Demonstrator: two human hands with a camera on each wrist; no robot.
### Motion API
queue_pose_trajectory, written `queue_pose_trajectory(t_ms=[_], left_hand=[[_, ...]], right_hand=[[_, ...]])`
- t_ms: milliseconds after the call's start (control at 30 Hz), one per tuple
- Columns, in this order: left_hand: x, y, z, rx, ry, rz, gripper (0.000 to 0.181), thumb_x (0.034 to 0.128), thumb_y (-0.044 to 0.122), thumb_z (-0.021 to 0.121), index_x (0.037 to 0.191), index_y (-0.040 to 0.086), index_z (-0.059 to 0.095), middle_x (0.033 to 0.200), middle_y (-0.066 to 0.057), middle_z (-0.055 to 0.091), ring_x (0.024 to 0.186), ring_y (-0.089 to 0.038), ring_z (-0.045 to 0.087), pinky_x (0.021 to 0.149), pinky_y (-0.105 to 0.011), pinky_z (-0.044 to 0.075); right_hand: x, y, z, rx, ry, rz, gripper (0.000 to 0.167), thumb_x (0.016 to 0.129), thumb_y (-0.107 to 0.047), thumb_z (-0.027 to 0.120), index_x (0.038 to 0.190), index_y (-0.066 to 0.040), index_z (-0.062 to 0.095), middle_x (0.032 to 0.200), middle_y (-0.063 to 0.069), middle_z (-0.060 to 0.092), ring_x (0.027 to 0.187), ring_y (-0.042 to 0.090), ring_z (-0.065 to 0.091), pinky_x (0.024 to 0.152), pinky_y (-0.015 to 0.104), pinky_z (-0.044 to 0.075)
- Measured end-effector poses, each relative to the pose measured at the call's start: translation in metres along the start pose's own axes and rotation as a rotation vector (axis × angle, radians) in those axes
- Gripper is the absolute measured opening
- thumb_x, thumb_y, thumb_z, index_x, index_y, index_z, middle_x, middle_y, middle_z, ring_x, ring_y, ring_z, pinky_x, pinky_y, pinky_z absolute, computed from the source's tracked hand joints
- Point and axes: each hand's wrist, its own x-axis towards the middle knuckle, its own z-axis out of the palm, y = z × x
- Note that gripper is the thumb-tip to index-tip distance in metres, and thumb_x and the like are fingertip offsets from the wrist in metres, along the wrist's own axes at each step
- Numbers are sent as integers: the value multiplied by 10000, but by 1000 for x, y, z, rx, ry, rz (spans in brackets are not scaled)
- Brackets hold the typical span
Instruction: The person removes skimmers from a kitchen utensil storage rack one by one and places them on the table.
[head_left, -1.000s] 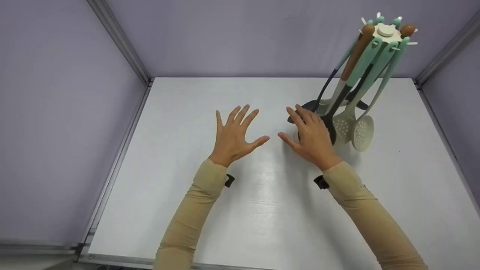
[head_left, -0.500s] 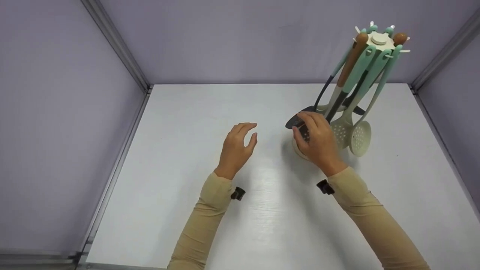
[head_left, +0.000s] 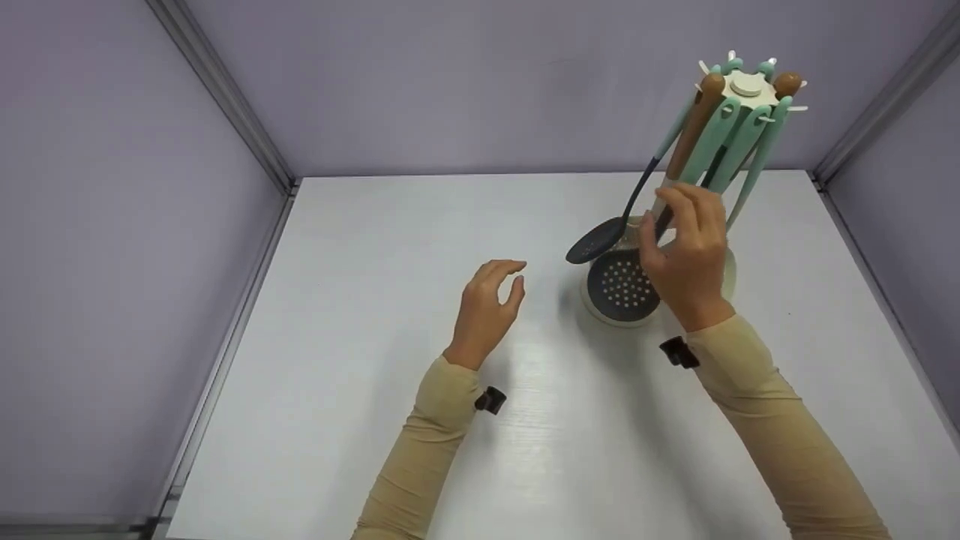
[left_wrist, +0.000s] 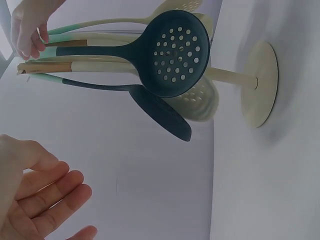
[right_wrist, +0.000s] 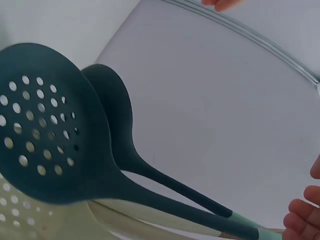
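Note:
A dark skimmer (head_left: 624, 289) with a round, holed head and a mint handle hangs on a cream utensil stand (head_left: 746, 86) at the right. My right hand (head_left: 688, 255) is raised beside the hanging handles, its fingers bent and the thumb apart. In the right wrist view its fingertips (right_wrist: 300, 215) lie close to the skimmer's mint end; whether they touch it I cannot tell. To the skimmer's left hangs another dark-headed utensil (head_left: 596, 240). My left hand (head_left: 486, 311) hovers over the table with fingers loosely curved, holding nothing.
More utensils with mint and brown handles (head_left: 701, 124) hang round the stand, partly behind my right hand. The stand's round base (left_wrist: 265, 85) rests on the white table (head_left: 375, 247). Pale purple walls (head_left: 465, 82) close the back and sides.
My right hand has risen from the utensil heads toward the handles, uncovering the skimmer's head. My left hand has gone from spread fingers to loosely curved ones and shifted slightly right and nearer.

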Motion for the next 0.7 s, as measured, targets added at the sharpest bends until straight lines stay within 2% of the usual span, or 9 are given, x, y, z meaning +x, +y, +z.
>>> queue_pose_trajectory(t_ms=[200,300,367,467,700], left_hand=[[-2,-1,4,-21,-4,-6,210,951,86,575,1128,34,676,1107,-90,694,1073,-199,656,942,-292,549],[-3,0,6,-20,-7,-11,208,951,83,573,1125,36,677,1105,-90,697,1072,-197,658,938,-286,551],[-4,1,7,-20,-5,-11,206,951,84,573,1122,36,679,1104,-90,699,1072,-196,660,937,-285,551],[-3,3,8,-23,-2,-4,203,951,86,574,1115,39,683,1100,-88,702,1070,-194,661,934,-284,551],[-3,7,14,-38,-10,-13,206,954,89,567,1120,55,684,1104,-71,704,1074,-176,659,943,-265,546]], right_hand=[[32,6,-9,-31,201,49,242,827,-89,599,1033,38,613,1065,235,584,1055,372,503,1010,405,379],[50,5,-14,-42,244,74,298,811,-124,582,1050,52,602,1089,247,571,1089,372,484,1039,407,347],[60,6,-18,-52,235,94,334,806,-148,577,1067,59,601,1117,242,571,1109,363,477,1057,401,334],[74,9,-24,-66,182,116,377,811,-176,578,1105,59,603,1176,226,572,1153,348,470,1088,392,324],[88,22,-32,-135,-19,119,445,891,-282,538,1204,29,589,1255,210,566,1225,338,462,1129,385,307]])
